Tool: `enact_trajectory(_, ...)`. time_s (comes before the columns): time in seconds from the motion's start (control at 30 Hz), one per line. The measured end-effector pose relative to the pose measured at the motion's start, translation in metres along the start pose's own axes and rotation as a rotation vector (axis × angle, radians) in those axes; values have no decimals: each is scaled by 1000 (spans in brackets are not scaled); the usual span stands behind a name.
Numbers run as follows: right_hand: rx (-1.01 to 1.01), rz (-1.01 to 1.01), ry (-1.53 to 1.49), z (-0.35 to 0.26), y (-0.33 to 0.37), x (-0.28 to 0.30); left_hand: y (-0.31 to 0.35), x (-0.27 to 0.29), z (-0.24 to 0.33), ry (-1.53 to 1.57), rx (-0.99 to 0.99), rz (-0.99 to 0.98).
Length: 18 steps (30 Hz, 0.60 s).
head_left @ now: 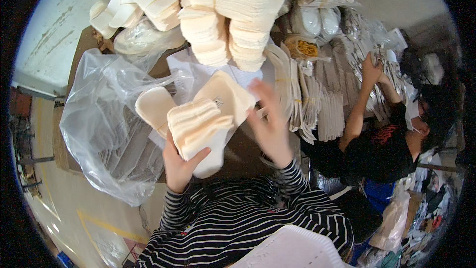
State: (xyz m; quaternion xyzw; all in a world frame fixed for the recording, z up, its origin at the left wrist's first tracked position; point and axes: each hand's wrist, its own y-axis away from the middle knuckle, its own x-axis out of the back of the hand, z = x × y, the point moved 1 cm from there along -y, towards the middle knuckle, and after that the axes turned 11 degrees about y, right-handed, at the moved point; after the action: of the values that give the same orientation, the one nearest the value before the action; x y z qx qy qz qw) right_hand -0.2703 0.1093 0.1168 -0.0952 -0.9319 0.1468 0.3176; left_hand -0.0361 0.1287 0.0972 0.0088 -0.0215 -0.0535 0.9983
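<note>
My left hand (181, 166) is closed round a thick bundle of cream insoles (196, 126), thumb on the near side. Longer flat parts of the insoles fan out beyond the bundle, and one broad piece (223, 87) bears a small dark printed mark. My right hand (272, 131), blurred by motion, is just right of that piece. Its fingers look spread apart, with the piece's edge close to them; whether they touch it is unclear. Tall stacks of cream insoles (203, 30) stand on the table beyond my hands, some bound with bands.
A large clear plastic bag (99, 129) spreads over the table's left side. Printed papers (183, 67) lie under the stacks. To the right are bundled grey-beige insoles (329, 109) and yellow rubber bands (302, 48). A co-worker (382, 144) handles pieces at the right.
</note>
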Motion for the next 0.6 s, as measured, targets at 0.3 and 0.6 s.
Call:
enact_trajectory(0.3,-154,198,952,175,-120,133,-6,-6,-16,-748,-236,-132)
enact_trajectory(0.6,55,517,834,125,-128,128,14,28,-15,494,176,-194)
